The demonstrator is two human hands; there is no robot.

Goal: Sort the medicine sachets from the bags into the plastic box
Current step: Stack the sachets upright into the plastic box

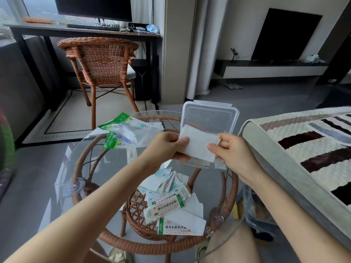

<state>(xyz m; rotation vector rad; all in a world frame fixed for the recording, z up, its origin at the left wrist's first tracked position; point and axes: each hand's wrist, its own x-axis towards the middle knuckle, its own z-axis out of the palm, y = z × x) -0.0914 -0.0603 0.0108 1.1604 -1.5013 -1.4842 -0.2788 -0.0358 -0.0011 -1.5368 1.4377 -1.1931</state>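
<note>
Both hands hold a small stack of white sachets (198,144) above the glass table. My left hand (167,145) pinches its left edge and my right hand (230,150) pinches its right edge. Just behind the stack stands the clear plastic box (209,114), its lid raised upright; the box body is mostly hidden by the sachets and my hands. A pile of loose sachets (171,202), white with green and blue print, lies on the table nearer to me. Green-and-white plastic bags (129,130) lie at the table's far left.
The round glass table (91,168) rests on a rattan frame. A sofa with a striped cover (303,158) is close on the right. A rattan chair (102,65) and a desk with monitor and keyboard stand beyond the table.
</note>
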